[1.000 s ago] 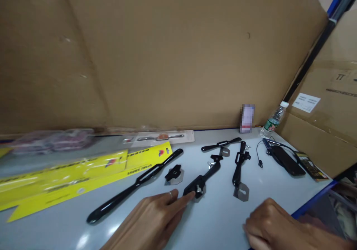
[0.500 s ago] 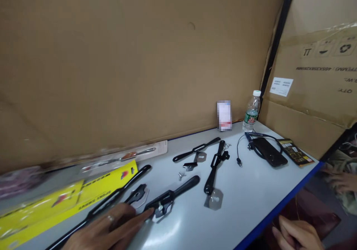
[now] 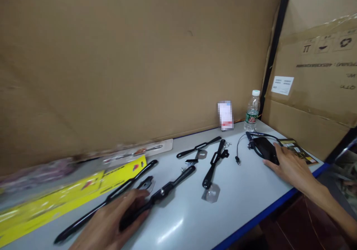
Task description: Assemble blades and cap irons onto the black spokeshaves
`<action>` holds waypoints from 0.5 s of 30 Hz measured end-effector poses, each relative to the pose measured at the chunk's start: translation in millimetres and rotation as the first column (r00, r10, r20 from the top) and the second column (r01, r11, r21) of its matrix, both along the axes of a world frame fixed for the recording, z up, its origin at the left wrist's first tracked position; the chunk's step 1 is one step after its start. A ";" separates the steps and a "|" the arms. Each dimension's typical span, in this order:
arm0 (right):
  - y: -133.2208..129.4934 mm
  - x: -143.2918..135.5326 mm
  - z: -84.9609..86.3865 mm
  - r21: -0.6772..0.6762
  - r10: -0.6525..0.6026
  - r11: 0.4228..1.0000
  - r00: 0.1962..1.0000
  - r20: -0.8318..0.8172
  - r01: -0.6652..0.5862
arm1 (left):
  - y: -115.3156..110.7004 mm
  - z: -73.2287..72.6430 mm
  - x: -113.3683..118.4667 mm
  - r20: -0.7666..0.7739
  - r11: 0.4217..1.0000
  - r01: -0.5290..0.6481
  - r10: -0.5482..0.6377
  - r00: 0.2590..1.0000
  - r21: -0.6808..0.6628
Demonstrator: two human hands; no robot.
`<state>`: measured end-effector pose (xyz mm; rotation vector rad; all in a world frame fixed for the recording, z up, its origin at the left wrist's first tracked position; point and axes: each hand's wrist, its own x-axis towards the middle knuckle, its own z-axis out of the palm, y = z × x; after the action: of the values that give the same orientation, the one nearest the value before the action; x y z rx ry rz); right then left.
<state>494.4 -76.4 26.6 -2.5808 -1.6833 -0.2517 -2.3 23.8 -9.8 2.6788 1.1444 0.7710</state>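
My left hand (image 3: 122, 213) is closed around the near handle of a black spokeshave (image 3: 163, 192), whose other handle points away over the table. Just beyond that hand lie a second black spokeshave body (image 3: 117, 194) and a loose black cap piece (image 3: 146, 183) by a metal blade. At the right, my right hand (image 3: 290, 164) grips the near end of a black phone (image 3: 264, 148), thumb on one side and fingers on the other. Two more spokeshave bodies (image 3: 199, 146) (image 3: 214, 164) lie mid-table. Loose metal blades (image 3: 213, 193) and small wing screws (image 3: 228, 144) lie by them.
Yellow printed packages (image 3: 122, 175) and a clear-packed tool (image 3: 139, 151) line the left back. A water bottle (image 3: 252, 110), a blurred-out upright card or screen (image 3: 225, 115), a neckband earphone (image 3: 237, 149) and a dark package (image 3: 298, 149) stand or lie right. Cardboard (image 3: 139, 64) walls the back.
My left hand has gone from touching the spokeshave's middle to grasping its handle, and the tool has turned. My right hand has risen from below the table edge onto the phone.
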 end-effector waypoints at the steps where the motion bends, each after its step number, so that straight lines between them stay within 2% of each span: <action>1: 7.2 2.8 1.3 -0.034 -0.003 0.999 1.000 -0.017 0.002 | -2.9 5.1 4.0 0.001 1.000 -0.009 0.009 1.000 -0.016; 4: 24.3 16.8 0.9 -0.070 -0.015 0.998 0.998 -0.061 0.010 | -8.4 14.1 12.1 -0.049 0.997 -0.046 0.044 0.998 -0.055; 9: 37.4 45.6 -1.0 -0.062 -0.007 0.998 0.987 -0.158 -0.003 | -10.4 16.1 13.5 -0.104 0.996 -0.037 0.028 0.994 -0.078; 13: 14.6 53.3 -0.4 0.021 -0.040 0.999 0.985 -0.170 0.045 | -10.8 15.4 13.3 -0.090 0.997 -0.013 0.006 0.996 -0.078; 15: -3.8 52.5 -2.3 0.184 -0.041 0.979 0.972 -0.232 0.086 | -10.5 15.5 13.6 -0.084 0.996 -0.005 -0.002 0.996 -0.084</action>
<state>546.9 -80.3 24.3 -2.4189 -1.4254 -0.1098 11.3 13.3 5.8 2.6639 1.1707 0.6008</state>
